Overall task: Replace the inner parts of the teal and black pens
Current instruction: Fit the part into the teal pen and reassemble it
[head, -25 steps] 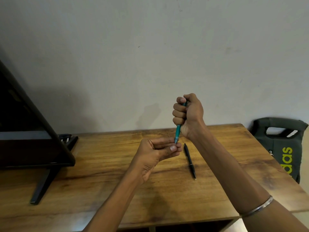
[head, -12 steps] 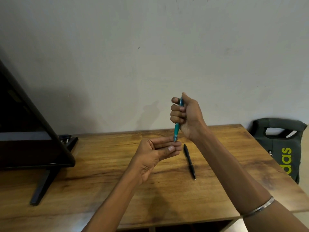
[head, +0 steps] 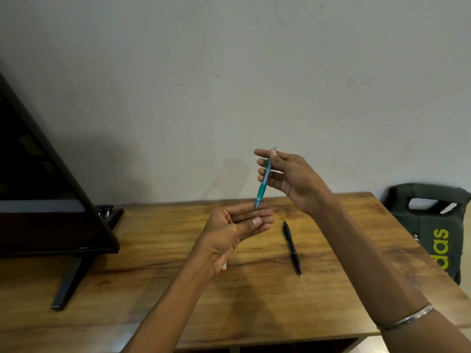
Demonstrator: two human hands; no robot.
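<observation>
My right hand (head: 293, 179) holds the teal pen (head: 262, 189) nearly upright above the table, thumb pressing it near its top against loosely spread fingers. The pen's tip points down and touches the fingers of my left hand (head: 229, 233), which is held palm up with fingers almost straight and the thumb lying across them. The black pen (head: 292, 248) lies on the wooden table (head: 153, 250) just right of my left hand, tip toward me. A small orange piece (head: 224, 270) shows below my left hand's heel; whether it is held or on the table is unclear.
A dark screen on a black stand (head: 38, 200) fills the left side of the table. A dark green bag with yellow lettering (head: 433, 225) sits past the table's right edge. A pale wall rises right behind the table.
My right hand has gone from a fist round the teal pen to a thumb-and-finger hold with fingers spread, and the pen now tilts. My left hand stays under the tip.
</observation>
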